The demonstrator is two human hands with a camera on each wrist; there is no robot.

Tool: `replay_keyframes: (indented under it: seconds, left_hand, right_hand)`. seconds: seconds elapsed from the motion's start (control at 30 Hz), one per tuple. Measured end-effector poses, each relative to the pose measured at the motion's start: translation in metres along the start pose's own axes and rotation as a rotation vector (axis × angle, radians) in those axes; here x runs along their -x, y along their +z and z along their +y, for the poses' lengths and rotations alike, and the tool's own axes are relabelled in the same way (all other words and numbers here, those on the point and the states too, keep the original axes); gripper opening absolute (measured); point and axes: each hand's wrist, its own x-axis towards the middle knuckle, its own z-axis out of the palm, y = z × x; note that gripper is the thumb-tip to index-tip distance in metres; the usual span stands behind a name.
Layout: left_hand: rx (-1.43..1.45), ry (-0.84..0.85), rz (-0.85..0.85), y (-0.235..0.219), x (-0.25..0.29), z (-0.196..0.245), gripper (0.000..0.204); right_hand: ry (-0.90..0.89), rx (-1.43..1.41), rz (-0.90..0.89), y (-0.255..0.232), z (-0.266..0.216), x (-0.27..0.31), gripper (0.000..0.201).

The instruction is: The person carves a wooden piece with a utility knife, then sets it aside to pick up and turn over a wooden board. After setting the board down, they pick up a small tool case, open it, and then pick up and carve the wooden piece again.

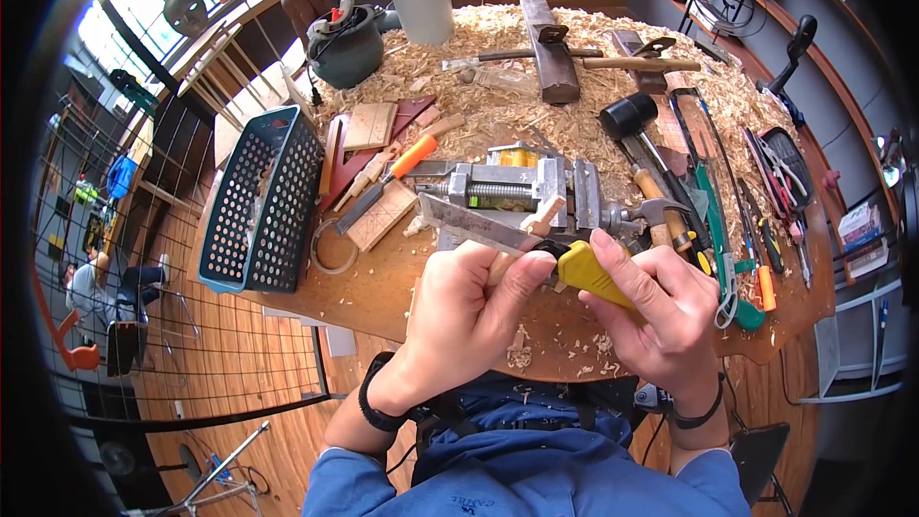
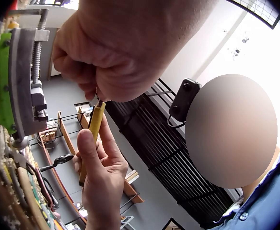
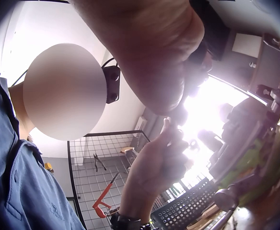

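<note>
Left hand clamps a small wood piece before the bench vise, right hand close by gripping yellow-handled knife; overpushing could slip the blade into the left thumb.

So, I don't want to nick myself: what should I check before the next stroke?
- Knife gripped by its yellow handle: ok, in the right hand.
- Carved wood piece held: ok, in the left hand.
- Left hand clear of the blade: not ok, the thumb and fingers are right beside it.
- Cut protection: not ok, both hands are bare.
- Blade sharp: cannot tell.
- Orange-handled tool out of the grip: ok, lying beyond the left hand.
</note>
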Motion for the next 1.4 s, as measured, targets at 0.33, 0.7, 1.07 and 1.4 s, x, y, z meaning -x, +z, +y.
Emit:
replay_keyframes:
  seconds: [0.33,0.7,1.07,1.4]
  left_hand:
    - [0.667,-0.260,-0.261,-0.015,0.000,-0.001,0.030]
    - [0.484,-0.224,-0.186,-0.004,0.002,0.009,0.038]
    - [0.476,-0.199,-0.191,-0.006,0.002,0.008,0.036]
    - [0.081,-0.014,-0.103,-0.007,0.002,0.002,0.027]
  right_hand:
    - [0.263,-0.401,0.050,0.000,-0.001,0.006,0.044]
    - [0.241,-0.313,-0.092,-0.003,0.000,0.000,0.030]
    - [0.147,-0.267,-0.047,0.003,0.004,0.002,0.031]
    - [0.147,-0.200,-0.073,0.007,0.001,0.003,0.029]
